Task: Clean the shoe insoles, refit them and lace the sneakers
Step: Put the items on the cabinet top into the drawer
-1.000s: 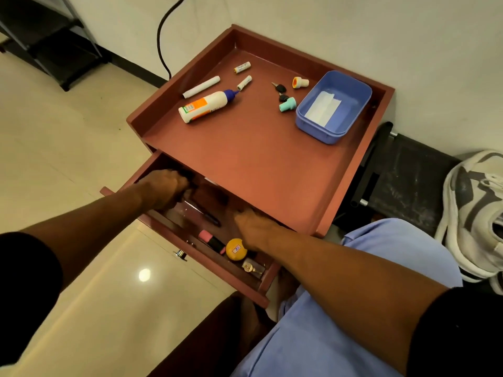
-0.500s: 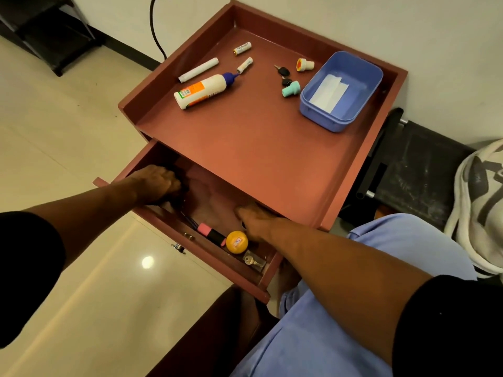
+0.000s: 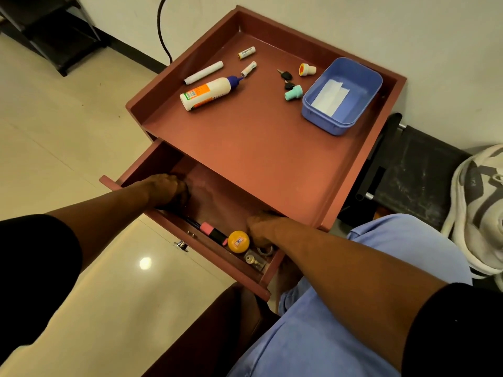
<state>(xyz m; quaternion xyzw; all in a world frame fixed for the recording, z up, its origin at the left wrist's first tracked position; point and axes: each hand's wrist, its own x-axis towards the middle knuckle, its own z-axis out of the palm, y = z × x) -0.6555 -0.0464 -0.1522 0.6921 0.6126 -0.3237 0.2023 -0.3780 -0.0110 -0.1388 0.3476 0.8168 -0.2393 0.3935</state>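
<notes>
A white and grey sneaker [image 3: 479, 208] lies at the right edge of the view, beside a black stool [image 3: 413, 178]. No insole or lace shows. Both my hands are inside the open drawer [image 3: 217, 257] of a reddish-brown side table [image 3: 258, 148]. My left hand [image 3: 168, 190] is at the drawer's left side, knuckles up and fingers curled down over something dark that I cannot make out. My right hand [image 3: 261, 229] is near the drawer's right front corner, its fingers hidden below the knuckles.
In the drawer lie a pink highlighter [image 3: 213, 234], an orange ball [image 3: 238, 242] and a key [image 3: 251, 259]. On the tabletop are a glue bottle [image 3: 206, 93], a white marker [image 3: 203, 72], two batteries, keys, two small stamps and a blue tub [image 3: 343, 96] holding paper.
Both hands stay in the drawer. My right hand has shifted a little toward the drawer's front right corner, next to the orange ball. The view has moved slightly.
</notes>
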